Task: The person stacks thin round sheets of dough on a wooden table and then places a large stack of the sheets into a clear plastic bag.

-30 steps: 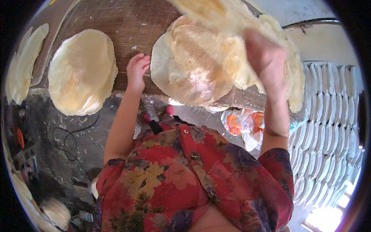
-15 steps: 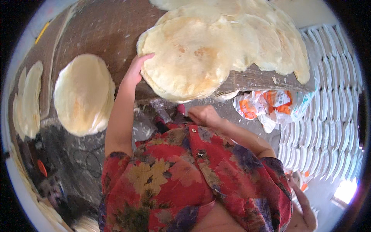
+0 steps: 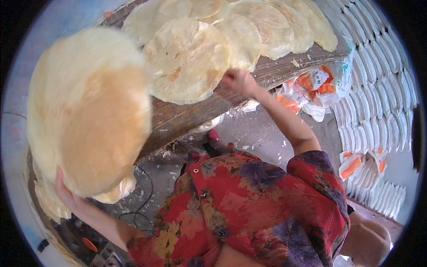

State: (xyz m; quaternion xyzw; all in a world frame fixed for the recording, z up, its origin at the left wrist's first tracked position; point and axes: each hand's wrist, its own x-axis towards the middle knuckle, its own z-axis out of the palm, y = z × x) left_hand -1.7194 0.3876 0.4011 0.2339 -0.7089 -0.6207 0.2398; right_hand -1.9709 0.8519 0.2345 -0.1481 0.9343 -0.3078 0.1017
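Note:
My left hand point(image 3: 67, 196) grips the lower edge of a large, thin, pale flatbread point(image 3: 106, 129), which is lifted and tilted at the left, browned in the middle and blurred by motion. Its fingers are mostly hidden behind the bread. My right hand point(image 3: 241, 82) is closed at the right edge of another round flatbread point(image 3: 187, 62) lying near the front edge of the wooden table point(image 3: 195, 113). Whether its curled fingers pinch that edge cannot be made out. Several more overlapping flatbreads point(image 3: 267, 26) cover the far part of the table.
Beneath the lifted bread, more flatbread point(image 3: 118, 190) shows at the left. Orange and white plastic bags point(image 3: 311, 89) lie beyond the table's right side. Rows of stacked white packages point(image 3: 373, 89) stand farther right. A dark cable point(image 3: 149, 196) and scraps lie on the floor.
My left hand has swung left with a flatbread lifted off the pile. My right hand has moved from in front of my body up to the table's edge. The view has turned.

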